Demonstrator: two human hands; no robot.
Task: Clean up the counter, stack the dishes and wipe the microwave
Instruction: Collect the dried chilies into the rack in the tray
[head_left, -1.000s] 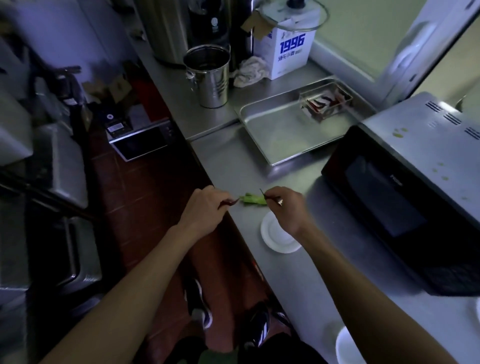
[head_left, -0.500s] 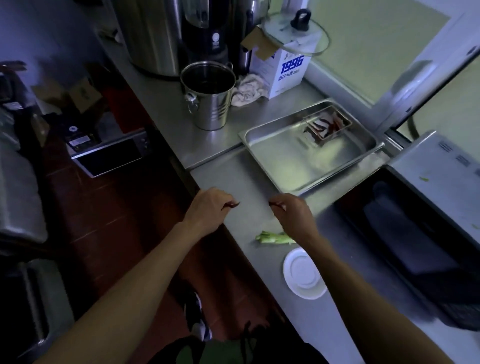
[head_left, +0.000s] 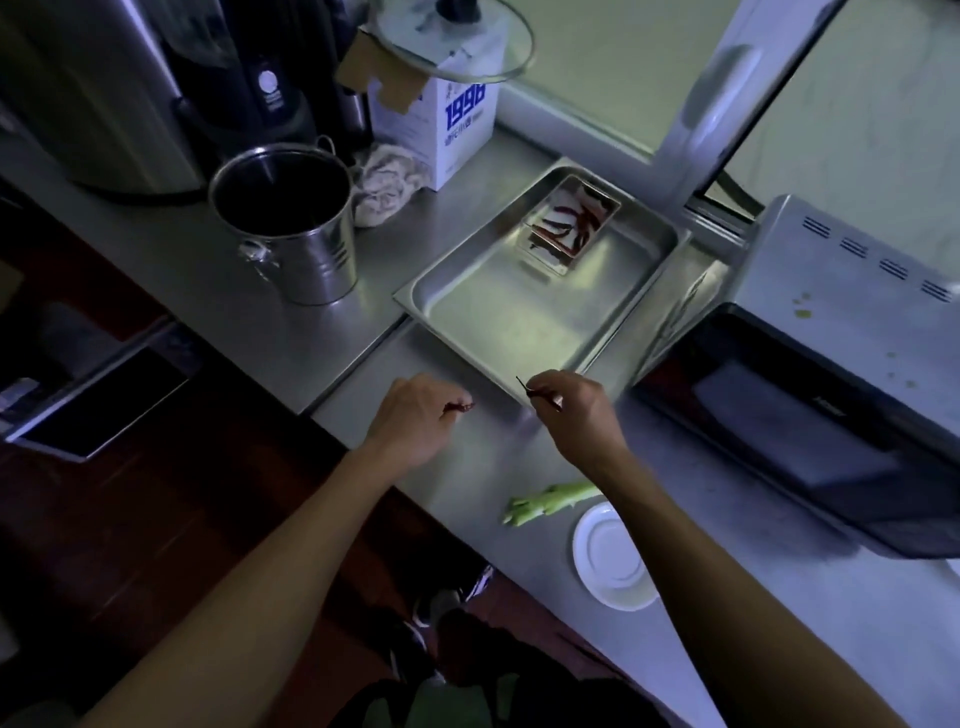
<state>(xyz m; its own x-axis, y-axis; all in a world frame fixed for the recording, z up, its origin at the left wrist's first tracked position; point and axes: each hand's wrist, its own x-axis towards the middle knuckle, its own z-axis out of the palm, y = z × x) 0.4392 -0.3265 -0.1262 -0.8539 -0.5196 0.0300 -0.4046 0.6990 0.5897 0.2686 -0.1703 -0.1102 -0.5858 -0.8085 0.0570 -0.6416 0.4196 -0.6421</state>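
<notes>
Both hands have lifted off the green stalk (head_left: 550, 499), which now lies alone low in the frame beside the white saucer (head_left: 613, 556), and have come up to the near rim of the steel tray (head_left: 467, 306) at centre; the left hand (head_left: 415, 421) pinches a small dark red scrap (head_left: 460, 407) and the right hand (head_left: 571, 410) pinches a thin dark stem (head_left: 521, 383), so the clearing of scraps looks underway while the spotted microwave (head_left: 841, 332) at right is not yet wiped. Counted from large to small: one microwave, one tray, one steel pail (head_left: 306, 244) at upper left, one saucer fully seen, one small dish of chillies (head_left: 569, 223) in the tray's far corner, one stalk.
</notes>
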